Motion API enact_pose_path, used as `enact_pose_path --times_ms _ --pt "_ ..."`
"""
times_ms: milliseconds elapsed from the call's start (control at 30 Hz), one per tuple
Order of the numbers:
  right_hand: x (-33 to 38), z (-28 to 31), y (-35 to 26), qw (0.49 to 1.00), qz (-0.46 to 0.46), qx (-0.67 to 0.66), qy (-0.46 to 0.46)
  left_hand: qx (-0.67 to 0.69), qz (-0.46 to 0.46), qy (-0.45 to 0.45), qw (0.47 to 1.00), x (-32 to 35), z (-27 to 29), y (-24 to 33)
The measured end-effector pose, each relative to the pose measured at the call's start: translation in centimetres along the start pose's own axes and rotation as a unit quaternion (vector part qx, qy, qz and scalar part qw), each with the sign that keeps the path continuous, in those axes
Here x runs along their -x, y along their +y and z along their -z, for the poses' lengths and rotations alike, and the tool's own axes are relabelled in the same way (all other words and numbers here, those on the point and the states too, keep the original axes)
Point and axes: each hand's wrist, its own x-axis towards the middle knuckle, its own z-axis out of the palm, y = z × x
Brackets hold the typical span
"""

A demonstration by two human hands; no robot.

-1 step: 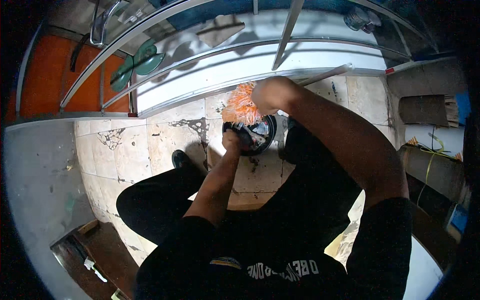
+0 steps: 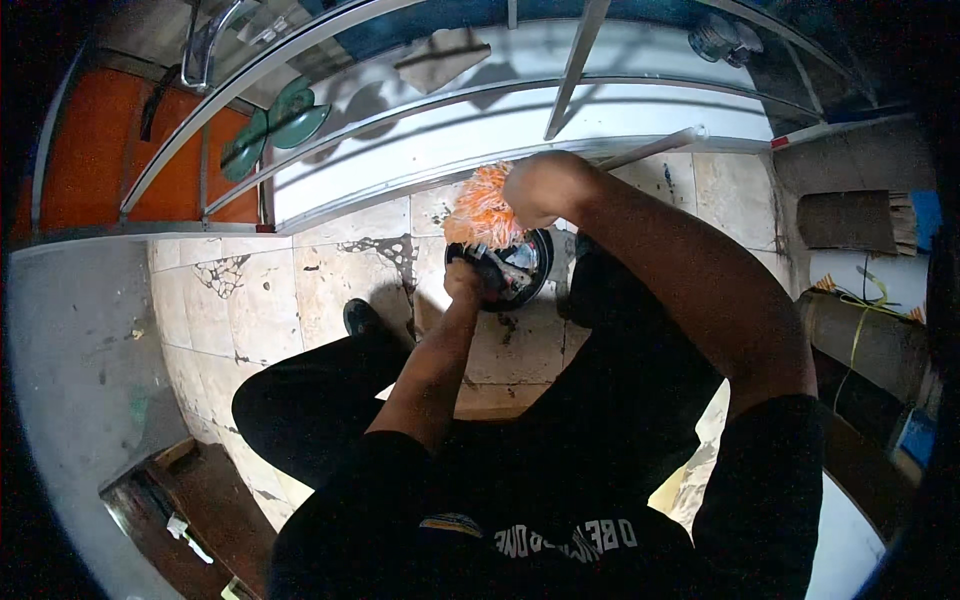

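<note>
My right hand point(image 2: 548, 192) is closed around a broom point(image 2: 480, 212) close to its head. Its orange and white bristles hang over the far rim of a round black bin point(image 2: 546, 278), and its pale handle runs off to the right behind my wrist. With my left hand point(image 2: 463, 281) I grip the bin at its left side; the fingers are partly hidden at the rim. Inside the bin lies crumpled rubbish point(image 2: 517, 262), pale and dark pieces whose kinds are too small to tell. The bin stands on the tiled floor between my legs.
Ahead is a metal-framed glass cabinet point(image 2: 430, 100) with a white lower ledge. Green leaf-shaped pieces point(image 2: 290, 115) show at its left. Stained tiles point(image 2: 270, 290) cover the floor. A grey wall point(image 2: 80, 340) bounds the left; cardboard point(image 2: 845, 220) and yellow cord point(image 2: 865, 300) lie at right.
</note>
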Motion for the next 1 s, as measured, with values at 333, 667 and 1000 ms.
enact_pose_path --times_ms 333,667,1000 --pt "-1.6 -0.6 0.3 0.998 0.048 0.025 -0.009 0.07 -0.037 0.026 0.997 1.9 -0.9 0.8" --pt "-0.4 -1.0 2.9 0.947 0.205 -0.246 0.034 0.131 0.014 0.028 0.991 3.1 1.0 2.3" --pt "-1.4 0.1 0.1 1.0 0.017 -0.002 -0.023 0.032 -0.078 0.018 0.996 2.5 3.6 1.8"
